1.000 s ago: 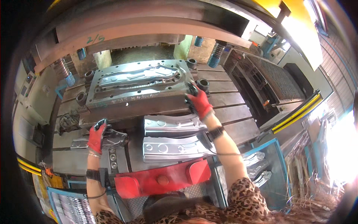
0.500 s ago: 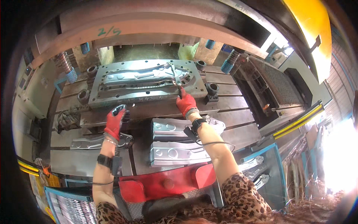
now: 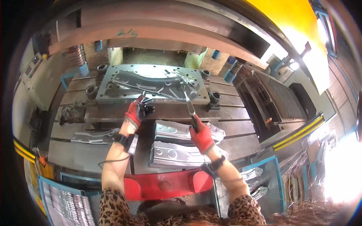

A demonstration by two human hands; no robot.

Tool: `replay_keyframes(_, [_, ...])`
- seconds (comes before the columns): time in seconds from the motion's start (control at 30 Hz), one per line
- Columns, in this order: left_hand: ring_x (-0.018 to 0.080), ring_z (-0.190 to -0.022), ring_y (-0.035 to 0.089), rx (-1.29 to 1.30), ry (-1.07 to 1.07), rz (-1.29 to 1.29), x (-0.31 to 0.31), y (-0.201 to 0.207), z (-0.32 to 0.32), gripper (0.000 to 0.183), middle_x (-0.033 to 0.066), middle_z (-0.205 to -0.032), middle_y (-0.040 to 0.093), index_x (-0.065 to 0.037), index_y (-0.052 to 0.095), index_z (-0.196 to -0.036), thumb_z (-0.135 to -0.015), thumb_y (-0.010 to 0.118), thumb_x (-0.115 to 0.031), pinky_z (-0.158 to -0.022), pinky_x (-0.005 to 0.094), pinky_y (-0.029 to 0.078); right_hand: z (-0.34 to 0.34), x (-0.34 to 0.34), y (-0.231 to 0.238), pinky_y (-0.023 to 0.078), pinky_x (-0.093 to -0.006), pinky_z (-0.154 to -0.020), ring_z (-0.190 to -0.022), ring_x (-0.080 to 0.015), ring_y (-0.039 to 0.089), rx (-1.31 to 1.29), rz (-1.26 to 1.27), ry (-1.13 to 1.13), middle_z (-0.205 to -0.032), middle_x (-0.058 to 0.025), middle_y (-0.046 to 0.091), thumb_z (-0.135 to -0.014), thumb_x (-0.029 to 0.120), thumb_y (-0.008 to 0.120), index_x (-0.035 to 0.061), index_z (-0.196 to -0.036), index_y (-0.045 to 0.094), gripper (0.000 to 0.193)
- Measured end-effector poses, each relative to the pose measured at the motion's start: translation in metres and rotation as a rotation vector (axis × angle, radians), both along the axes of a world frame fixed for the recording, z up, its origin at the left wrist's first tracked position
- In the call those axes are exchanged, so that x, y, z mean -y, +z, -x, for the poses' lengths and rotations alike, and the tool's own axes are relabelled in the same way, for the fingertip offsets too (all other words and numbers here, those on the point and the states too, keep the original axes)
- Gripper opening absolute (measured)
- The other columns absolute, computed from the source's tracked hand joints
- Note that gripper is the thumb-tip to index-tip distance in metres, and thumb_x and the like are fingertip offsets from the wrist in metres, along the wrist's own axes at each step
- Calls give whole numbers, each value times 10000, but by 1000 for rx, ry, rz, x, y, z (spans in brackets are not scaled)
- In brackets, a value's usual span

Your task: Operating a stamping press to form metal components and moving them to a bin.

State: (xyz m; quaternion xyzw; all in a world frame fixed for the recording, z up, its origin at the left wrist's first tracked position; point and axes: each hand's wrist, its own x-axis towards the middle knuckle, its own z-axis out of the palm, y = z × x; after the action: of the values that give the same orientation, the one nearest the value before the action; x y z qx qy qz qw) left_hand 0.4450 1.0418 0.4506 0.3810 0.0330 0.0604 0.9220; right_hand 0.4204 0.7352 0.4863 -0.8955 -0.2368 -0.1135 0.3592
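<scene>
Long, dark grey stamped-metal panel with raised shapes (image 3: 147, 84), slanting across a silver steel die (image 3: 108, 89); a slim silver tool with a black handle (image 3: 189, 104) points toward its right end.

The dark metal panel (image 3: 147, 83) blurs at its right end, near the tip of the long tool (image 3: 191, 108); whether the left hand (image 3: 138, 110) touches the panel is unclear. The view's upper edge cuts off the yellow sheet (image 3: 292, 22).

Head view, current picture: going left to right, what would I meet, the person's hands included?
Left yellow-striped bar → grey stamped part → left gloved hand → right gloved hand gripping a metal tool → right yellow-striped bar.
</scene>
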Motion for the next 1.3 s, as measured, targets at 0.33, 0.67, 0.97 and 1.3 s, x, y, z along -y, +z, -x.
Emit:
replay_keyframes(0.33, [166,-714,621,108,391,-624,-40,-81,82,203,60,-805,636,-45,595,-955,-897,478,-200,-653,296,519,107,34,29,342,-214,-345,-467,-94,444,-1036,-880,214,-677,-22,485,-803,61,530,38,-1259,416,471])
replay_keyframes(0.67, [184,-607,591,-372,586,48,-137,-101,237,219,58,-751,618,-84,609,-896,-875,512,-280,-582,327,516,107,20,38,373,-234,-354,-492,-149,492,-1027,-999,280,-697,-69,523,-823,6,465,17,-1294,384,479])
replay_keyframes(0.97, [200,-516,530,-661,421,45,-186,-140,212,305,44,-594,523,-124,560,-700,-789,631,-407,-489,339,479,120,31,18,373,-234,-340,-424,-128,477,-947,-891,113,-671,-96,546,-832,-6,448,15,-1330,344,510])
replay_keyframes(1.3, [397,-1014,534,-1165,462,-1467,-156,-91,209,596,221,-1053,594,6,602,-1040,-748,591,-513,-818,422,434,135,91,1,388,-218,-382,-502,-94,506,-824,-792,-236,-723,-59,573,-814,36,513,54,-1317,394,518])
